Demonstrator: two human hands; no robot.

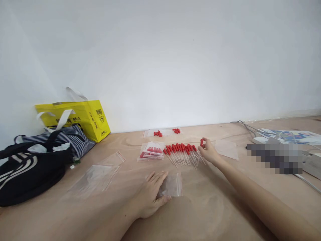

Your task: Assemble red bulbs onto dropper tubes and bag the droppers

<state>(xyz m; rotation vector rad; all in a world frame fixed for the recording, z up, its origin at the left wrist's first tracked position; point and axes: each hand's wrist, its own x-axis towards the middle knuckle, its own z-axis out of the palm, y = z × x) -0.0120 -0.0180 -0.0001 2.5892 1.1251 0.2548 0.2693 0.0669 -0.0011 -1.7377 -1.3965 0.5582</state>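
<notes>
My left hand (pixel 152 194) lies flat with its fingers stretched out over a small clear zip bag (pixel 173 186) on the table. Between the fingertips of my right hand (pixel 209 151) is the red bulb of a dropper (pixel 201 142), its clear stem pointing down. Just left of that hand, a row of droppers (pixel 182 147) with red bulbs and thin clear stems lies side by side. Behind my left hand, filled zip bags (pixel 152 149) showing red bulbs are stacked on the table.
More red-bulbed droppers (pixel 157 133) lie in bags near the wall. Clear zip bags (pixel 95 175) are spread at the left, and a clear sheet or bag (pixel 227 149) lies at the right. Yellow (pixel 92 117) and black (pixel 32 174) bags stand far left; cables (pixel 245 125) run at the right.
</notes>
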